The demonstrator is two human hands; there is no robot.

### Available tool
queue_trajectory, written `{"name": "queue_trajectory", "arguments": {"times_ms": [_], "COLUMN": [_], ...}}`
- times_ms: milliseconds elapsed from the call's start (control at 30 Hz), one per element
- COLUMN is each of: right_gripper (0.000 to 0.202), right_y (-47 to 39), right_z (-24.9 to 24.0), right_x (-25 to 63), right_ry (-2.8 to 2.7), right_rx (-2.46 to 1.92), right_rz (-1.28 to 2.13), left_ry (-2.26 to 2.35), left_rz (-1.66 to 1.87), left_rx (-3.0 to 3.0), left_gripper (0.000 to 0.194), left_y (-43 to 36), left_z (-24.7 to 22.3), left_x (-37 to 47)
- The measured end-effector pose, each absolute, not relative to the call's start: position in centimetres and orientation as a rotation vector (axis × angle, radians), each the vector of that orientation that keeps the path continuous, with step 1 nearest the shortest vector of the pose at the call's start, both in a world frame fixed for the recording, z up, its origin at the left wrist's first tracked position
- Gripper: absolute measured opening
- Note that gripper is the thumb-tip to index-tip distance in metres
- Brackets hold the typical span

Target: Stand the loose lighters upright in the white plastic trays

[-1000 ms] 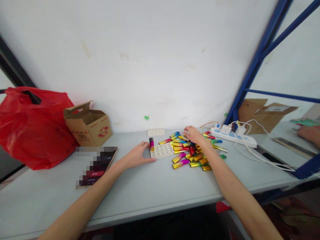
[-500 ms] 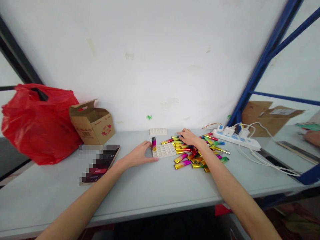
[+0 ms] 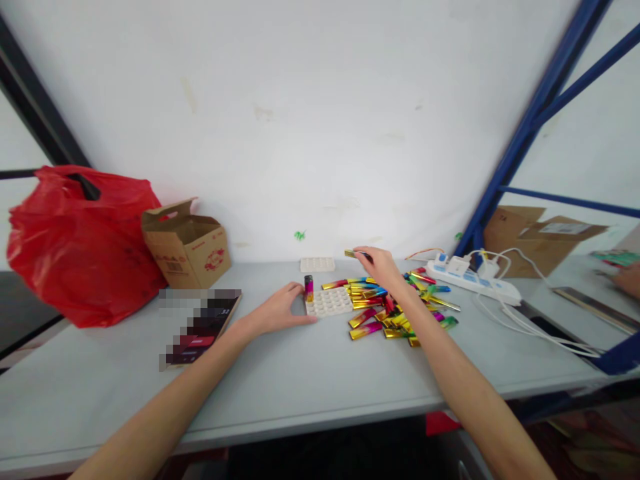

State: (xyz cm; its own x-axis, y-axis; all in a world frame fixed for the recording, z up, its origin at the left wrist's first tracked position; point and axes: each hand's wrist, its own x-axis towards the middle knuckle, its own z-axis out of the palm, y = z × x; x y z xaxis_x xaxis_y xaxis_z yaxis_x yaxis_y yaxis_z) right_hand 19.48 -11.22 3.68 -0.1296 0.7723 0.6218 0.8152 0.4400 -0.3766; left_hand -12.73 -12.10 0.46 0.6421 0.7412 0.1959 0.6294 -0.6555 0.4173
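A white tray with rows of small holes [image 3: 333,303] lies in front of me, and one pink-and-gold lighter [image 3: 309,291] stands upright in its back left corner. My left hand [image 3: 280,310] rests at the tray's left end, fingers curved beside the lighter, thumb stretched along the front edge, with a wide gap between them. To the right spreads a pile of shiny multicoloured lighters [image 3: 366,330]. Above the back of that pile, my right hand [image 3: 379,267] pinches a gold lighter [image 3: 349,253], which points left; its other end is hidden by the fingers.
A second white tray [image 3: 317,265] lies by the wall. At left are a phone-like screen [image 3: 213,327], an open carton [image 3: 193,250] and a red plastic bag [image 3: 83,253]. A power strip [image 3: 473,280] with white cables lies right. Another person's hand [image 3: 627,279] shows far right.
My right hand has risen from the back of the pile and now has a lighter between its fingers. My left hand stays at the tray.
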Motion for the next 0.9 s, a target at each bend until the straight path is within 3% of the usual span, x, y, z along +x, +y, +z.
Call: {"name": "queue_trajectory", "arguments": {"times_ms": [267, 433, 533, 700, 900], "right_gripper": [0.056, 0.049, 0.049, 0.057, 0.043], "right_y": [-13.1, -15.1, -16.0, -16.3, -16.2], "right_z": [2.4, 2.1, 2.1, 1.4, 0.8], "right_x": [13.2, 10.2, 9.1, 7.9, 7.8], "right_ry": [-1.617, -1.504, -1.513, -1.592, -1.63], "right_rx": [-1.115, -0.958, -1.029, -1.188, -1.267], "right_rz": [0.77, 1.237, 1.189, 0.711, 0.513], "left_ry": [1.059, 1.062, 1.069, 1.056, 1.042], "left_rz": [0.532, 0.548, 0.528, 0.522, 0.541], "left_rx": [2.54, 2.539, 2.545, 2.534, 2.529], "left_gripper": [0.071, 0.069, 0.069, 0.068, 0.067], "left_y": [-12.2, -12.2, -12.3, -12.3, -12.4], "left_z": [0.6, 0.4, 0.4, 0.5, 0.6], "left_x": [-12.7, -12.7, -12.6, -12.5, -12.5]}}
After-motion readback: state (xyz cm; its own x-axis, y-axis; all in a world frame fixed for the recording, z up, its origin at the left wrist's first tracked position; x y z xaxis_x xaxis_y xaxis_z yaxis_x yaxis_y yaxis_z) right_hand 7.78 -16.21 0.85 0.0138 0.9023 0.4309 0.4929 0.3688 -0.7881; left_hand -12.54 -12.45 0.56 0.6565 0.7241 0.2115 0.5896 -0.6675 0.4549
